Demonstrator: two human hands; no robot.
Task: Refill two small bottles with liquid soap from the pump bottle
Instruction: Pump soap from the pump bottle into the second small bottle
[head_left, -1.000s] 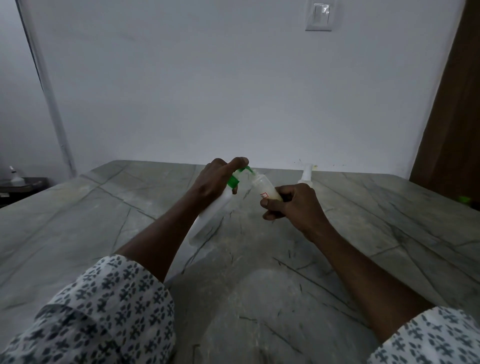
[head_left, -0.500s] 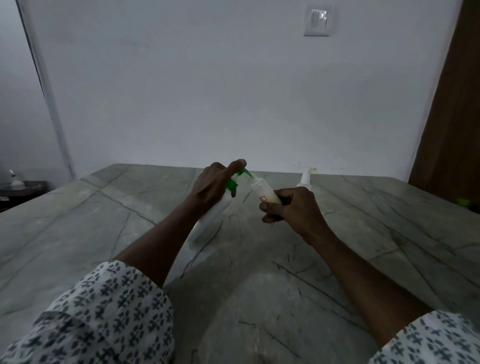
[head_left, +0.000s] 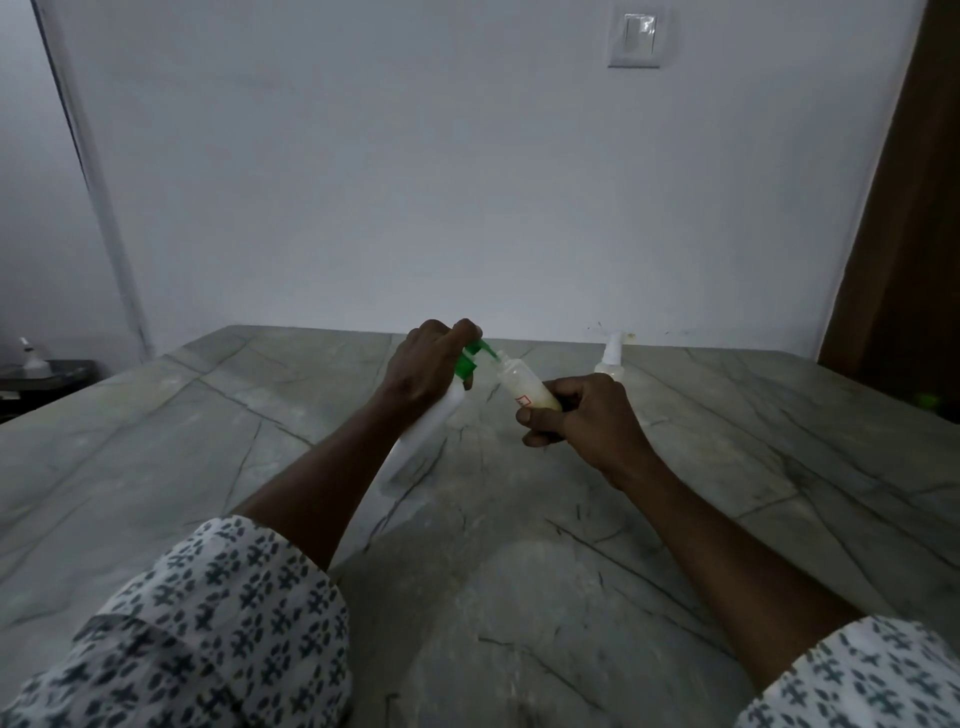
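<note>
A white pump bottle (head_left: 423, 436) with a green pump head (head_left: 472, 356) stands tilted on the marble table (head_left: 727, 467). My left hand (head_left: 426, 366) is wrapped over its top, fingers on the pump head. My right hand (head_left: 582, 415) holds a small clear bottle (head_left: 524, 387) tilted, its open mouth against the green nozzle; pale soap fills its lower part. A second small bottle (head_left: 610, 358) with a white spray top stands behind my right hand near the wall.
The white wall runs close behind the table's far edge. A brown door (head_left: 904, 234) is at the right. A dark side table (head_left: 41, 376) with a small item sits at far left. A green spot (head_left: 924, 400) shows at the right edge.
Both hands stay on their bottles with nozzle and mouth still together. The view has shifted slightly; the hands sit a little lower and closer in the frame.
</note>
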